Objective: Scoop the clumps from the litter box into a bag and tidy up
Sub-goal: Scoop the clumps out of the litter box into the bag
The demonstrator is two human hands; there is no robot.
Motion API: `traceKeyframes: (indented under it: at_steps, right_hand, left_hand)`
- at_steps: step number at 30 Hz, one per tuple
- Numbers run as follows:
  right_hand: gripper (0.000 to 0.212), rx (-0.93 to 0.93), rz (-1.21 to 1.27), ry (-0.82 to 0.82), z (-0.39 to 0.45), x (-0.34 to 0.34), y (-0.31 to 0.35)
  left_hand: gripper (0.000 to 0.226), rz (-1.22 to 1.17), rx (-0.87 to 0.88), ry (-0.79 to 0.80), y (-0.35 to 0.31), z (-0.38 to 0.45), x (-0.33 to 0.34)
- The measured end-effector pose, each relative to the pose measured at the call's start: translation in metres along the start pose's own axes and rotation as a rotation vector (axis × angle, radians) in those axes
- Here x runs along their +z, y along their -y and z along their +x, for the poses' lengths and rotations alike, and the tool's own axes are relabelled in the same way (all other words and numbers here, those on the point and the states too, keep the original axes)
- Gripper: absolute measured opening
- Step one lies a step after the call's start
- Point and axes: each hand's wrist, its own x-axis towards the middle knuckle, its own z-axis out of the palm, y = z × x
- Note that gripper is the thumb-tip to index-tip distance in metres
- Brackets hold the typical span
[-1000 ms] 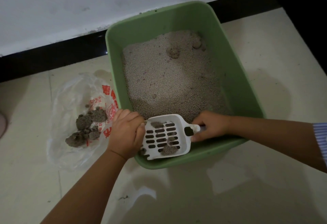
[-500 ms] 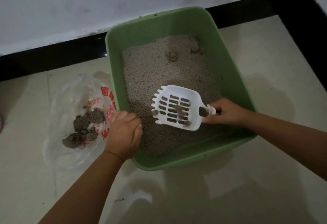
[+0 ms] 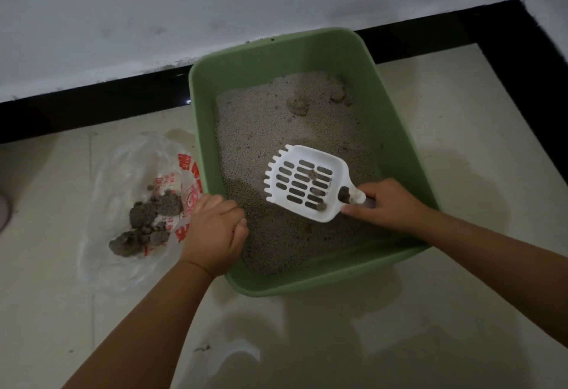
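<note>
A green litter box [image 3: 396, 130] full of pale litter stands on the floor against the wall. My right hand [image 3: 388, 204] grips the handle of a white slotted scoop [image 3: 302, 184], held over the litter with a few small bits stuck to it. My left hand [image 3: 215, 232] grips the box's left rim near the front corner. Two clumps [image 3: 299, 106] lie in the litter at the far end. Left of the box lies a clear plastic bag [image 3: 123, 173] with red print, holding several dark clumps [image 3: 147, 219].
A white wall with a black baseboard [image 3: 92, 112] runs behind the box and turns a corner at the far right. Pale floor tiles [image 3: 338, 342] lie in front. A pinkish object [image 3: 3, 212] shows at the left edge.
The scoop left the box's near edge and moved up over the middle of the litter. The larger clumps seen on it earlier are gone. My left hand stayed on the rim.
</note>
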Motion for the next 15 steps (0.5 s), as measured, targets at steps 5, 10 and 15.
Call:
traceKeyframes:
  at_steps: [5,10,15]
  right_hand:
    - [0.036,0.019,-0.214,0.068,-0.009,-0.014,0.006]
    - [0.038,0.007,-0.354,0.153,-0.008,-0.029,0.009]
    - [0.032,0.0,-0.382,0.11,-0.007,-0.041,0.006]
  left_hand:
    - [0.033,0.021,0.005,-0.002,-0.003,0.002,-0.003]
    - [0.032,0.038,0.001,0.026,-0.004,0.002,-0.004]
    - [0.032,0.052,0.005,0.033,-0.003,0.002,-0.003]
